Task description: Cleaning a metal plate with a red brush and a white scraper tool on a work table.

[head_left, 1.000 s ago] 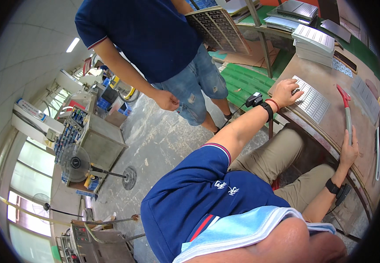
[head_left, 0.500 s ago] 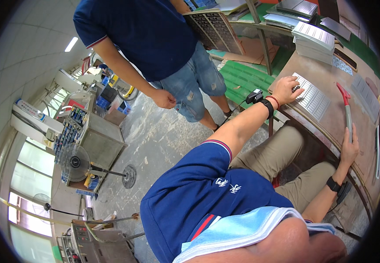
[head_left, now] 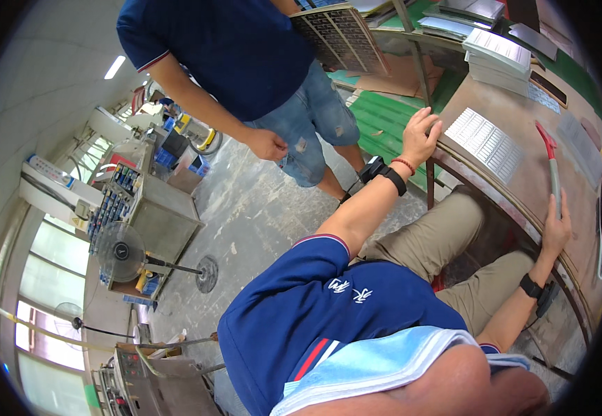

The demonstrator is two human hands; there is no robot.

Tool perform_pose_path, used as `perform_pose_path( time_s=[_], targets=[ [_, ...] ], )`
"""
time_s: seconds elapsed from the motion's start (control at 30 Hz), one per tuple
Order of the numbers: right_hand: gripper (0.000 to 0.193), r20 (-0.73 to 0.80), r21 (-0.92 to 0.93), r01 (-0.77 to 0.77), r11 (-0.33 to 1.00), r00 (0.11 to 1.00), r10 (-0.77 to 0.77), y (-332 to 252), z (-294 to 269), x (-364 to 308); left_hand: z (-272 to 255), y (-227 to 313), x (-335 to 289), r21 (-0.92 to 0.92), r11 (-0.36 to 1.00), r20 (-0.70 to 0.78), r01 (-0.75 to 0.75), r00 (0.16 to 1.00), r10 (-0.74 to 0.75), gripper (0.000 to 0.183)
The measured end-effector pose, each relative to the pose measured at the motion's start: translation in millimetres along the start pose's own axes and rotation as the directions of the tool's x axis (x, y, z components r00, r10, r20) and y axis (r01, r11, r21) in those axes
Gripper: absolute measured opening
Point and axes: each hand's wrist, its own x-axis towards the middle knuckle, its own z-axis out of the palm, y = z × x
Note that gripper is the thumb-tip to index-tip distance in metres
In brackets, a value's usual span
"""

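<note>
My left hand (head_left: 420,136) is open, fingers stretched, at the left edge of the brown worktable (head_left: 467,104). Just right of it lies a flat whitish sheet (head_left: 485,145) patterned with rows of small slots. My right hand (head_left: 556,227) rests at the table's near edge, closed round the grey handle of a red-headed hand tool (head_left: 547,145). The tool's head points away from me on the tabletop. Another pale slotted sheet (head_left: 578,149) lies farther right, past the tool.
A stack of white sheets (head_left: 499,59) and a dark phone (head_left: 549,89) sit at the table's far side. Across from me stands a person (head_left: 225,62) beside a framed grid board (head_left: 342,38). Green slats (head_left: 391,121) lie beyond the table; a standing fan (head_left: 122,251) is at left.
My left hand has drawn back leftward off the slotted sheet to the table edge, its fingers now stretched. My right hand stays on the tool, which has barely moved.
</note>
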Motion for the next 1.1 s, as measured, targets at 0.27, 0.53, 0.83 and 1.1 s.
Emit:
perform_pose_path(
  time_s=[0.27, 0.53, 0.83, 1.1],
  targets=[
    [0.037, -0.009, -0.027, 0.023, 0.999, 1.0, -0.023, -0.1, 4.1, 4.6, 12.7, -13.8, -33.2, -0.002, 0.983, 0.189, 0.184, 0.965, -0.181, 0.047],
    [0.035, 0.04, -0.013, -0.009, 1.0, 0.999, 0.01, -4.3, -7.0, 0.1, 18.1, -15.9, -37.4, 0.002, 0.986, 0.176, 0.168, 0.97, -0.166, 0.049],
    [0.038, 0.075, -0.067, -0.118, 0.991, 0.99, 0.123, -3.7, -6.5, 3.1, 15.7, -18.5, -34.9, 0.008, 0.984, 0.201, 0.178, 0.964, -0.175, 0.052],
    [0.04, 0.054, -0.024, -0.111, 0.994, 0.992, 0.112, -1.0, -15.1, 5.0, 19.3, -8.6, -33.7, 0.114, 0.966, 0.303, 0.231, 0.918, -0.256, 0.055]
  ],
)
